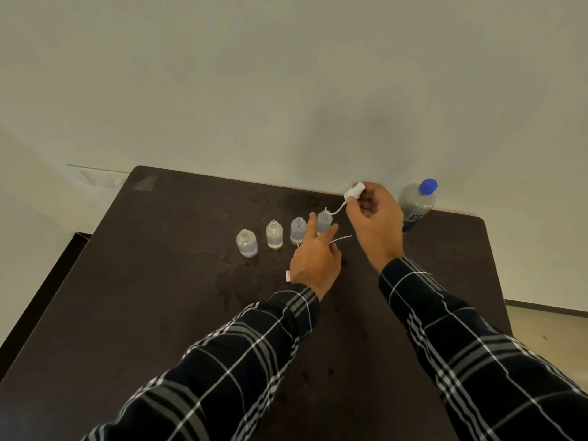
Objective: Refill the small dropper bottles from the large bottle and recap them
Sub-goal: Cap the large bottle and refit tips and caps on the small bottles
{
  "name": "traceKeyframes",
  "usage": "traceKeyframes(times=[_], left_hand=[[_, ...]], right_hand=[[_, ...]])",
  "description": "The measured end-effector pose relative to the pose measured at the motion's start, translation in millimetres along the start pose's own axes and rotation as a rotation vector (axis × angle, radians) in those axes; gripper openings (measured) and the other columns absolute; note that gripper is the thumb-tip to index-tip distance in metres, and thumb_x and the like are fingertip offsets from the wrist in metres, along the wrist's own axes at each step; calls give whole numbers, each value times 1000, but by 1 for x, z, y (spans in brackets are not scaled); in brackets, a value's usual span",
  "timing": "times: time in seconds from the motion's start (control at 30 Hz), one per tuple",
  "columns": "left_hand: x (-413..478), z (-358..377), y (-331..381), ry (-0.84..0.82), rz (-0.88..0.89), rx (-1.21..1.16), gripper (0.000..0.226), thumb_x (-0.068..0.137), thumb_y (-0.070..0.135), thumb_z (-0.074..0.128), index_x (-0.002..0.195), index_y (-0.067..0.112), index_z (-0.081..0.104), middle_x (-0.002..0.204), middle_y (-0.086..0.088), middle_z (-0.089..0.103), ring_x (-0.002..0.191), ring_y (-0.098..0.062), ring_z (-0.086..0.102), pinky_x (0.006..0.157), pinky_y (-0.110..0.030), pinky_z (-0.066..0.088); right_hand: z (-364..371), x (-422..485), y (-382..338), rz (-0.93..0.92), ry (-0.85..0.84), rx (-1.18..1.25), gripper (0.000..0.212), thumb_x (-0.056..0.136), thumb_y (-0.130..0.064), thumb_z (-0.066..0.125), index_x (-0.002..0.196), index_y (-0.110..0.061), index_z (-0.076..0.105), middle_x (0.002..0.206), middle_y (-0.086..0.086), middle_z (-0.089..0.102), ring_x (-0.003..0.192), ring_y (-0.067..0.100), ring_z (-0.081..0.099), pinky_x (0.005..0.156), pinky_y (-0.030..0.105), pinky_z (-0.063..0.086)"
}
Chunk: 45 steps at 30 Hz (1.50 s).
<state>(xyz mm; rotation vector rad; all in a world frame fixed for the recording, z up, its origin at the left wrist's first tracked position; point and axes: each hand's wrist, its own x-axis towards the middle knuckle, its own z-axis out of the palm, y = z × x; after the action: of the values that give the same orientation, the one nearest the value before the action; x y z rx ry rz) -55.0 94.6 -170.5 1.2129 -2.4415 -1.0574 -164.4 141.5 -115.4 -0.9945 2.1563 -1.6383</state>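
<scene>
Right hand [375,224] pinches dropper cap [354,190]; left hand [315,262] holds small bottle [324,218].

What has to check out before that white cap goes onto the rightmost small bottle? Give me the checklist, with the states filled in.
1. Grip on the white cap with thin tube by the right hand: ok.
2. Tube end at the mouth of the rightmost small clear plastic bottle: ok.
3. The left hand steadying that bottle: cannot tell; the fingers reach it, but the contact is hidden.
4. That bottle filled: cannot tell.
5. The large grey bottle with blue cap closed and upright: ok.
6. The three other small clear bottles capped: not ok, their mouths are open.
</scene>
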Motion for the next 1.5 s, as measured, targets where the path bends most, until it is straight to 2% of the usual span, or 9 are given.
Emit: traceKeyframes(times=[0.27, 0.4, 0.67, 0.87, 1.0, 1.3, 1.4, 1.5], left_hand=[[10, 4, -1, -66, -31, 35, 54, 97, 19, 53, 147, 32, 38, 165, 1, 0, 140, -26, 38, 101, -44, 45], [14, 9, -4, -60, -49, 43, 54, 97, 22, 54, 146, 34, 38, 165, 2, 2, 142, -27, 35, 101, -47, 45], [15, 15, -11, 67, 17, 45, 48, 93, 23, 54, 138, 35, 44, 163, 1, 13, 125, -26, 54, 81, -39, 51], [16, 13, -13, 58, 49, -8, 46, 96, 26, 55, 140, 35, 45, 163, 0, 17, 129, -29, 50, 94, -46, 49], [20, 14, -14, 15, 26, -9, 48, 97, 28, 55, 144, 30, 44, 163, 1, 15, 135, -29, 44, 101, -47, 44], [17, 14, -15, 60, 51, -15, 49, 96, 29, 56, 144, 31, 45, 163, 1, 18, 133, -28, 47, 98, -45, 48], [16, 13, -14, 58, 55, -13, 48, 97, 29, 56, 144, 32, 45, 162, 0, 20, 130, -30, 50, 96, -45, 49], [15, 12, -15, 52, 71, -9, 50, 97, 28, 56, 146, 32, 43, 163, 0, 19, 128, -29, 52, 95, -44, 51]], right_hand=[[-4, 5, 0, -41, 128, 90, 22, 95, -22, 64, 116, -16, 63, 99, -6, 71, 93, 14, 69, 82, 26, 57], [-2, 5, 4, -24, 84, 75, 25, 95, -22, 65, 118, -14, 63, 101, -6, 71, 95, 12, 69, 84, 26, 57], [10, 8, 11, 48, -19, -22, 25, 94, -28, 66, 117, -18, 63, 101, -7, 70, 93, 7, 67, 83, 26, 58], [18, 10, 18, 77, -183, -174, 27, 93, -23, 68, 120, -18, 65, 108, -5, 70, 98, 5, 66, 86, 20, 56], [18, 6, 23, 90, -272, -238, 31, 95, -24, 66, 125, -18, 65, 117, -4, 69, 107, 7, 64, 95, 28, 54], [20, 12, 20, 67, -314, -321, 29, 94, -19, 67, 123, -18, 64, 117, -1, 68, 108, 11, 64, 96, 29, 53], [18, 14, 18, 46, -348, -361, 33, 94, -18, 67, 127, -21, 63, 117, 0, 69, 107, 10, 64, 94, 24, 52], [18, 17, 14, 8, -396, -451, 32, 94, -18, 67, 125, -20, 65, 115, 2, 70, 106, 14, 66, 96, 32, 55]])
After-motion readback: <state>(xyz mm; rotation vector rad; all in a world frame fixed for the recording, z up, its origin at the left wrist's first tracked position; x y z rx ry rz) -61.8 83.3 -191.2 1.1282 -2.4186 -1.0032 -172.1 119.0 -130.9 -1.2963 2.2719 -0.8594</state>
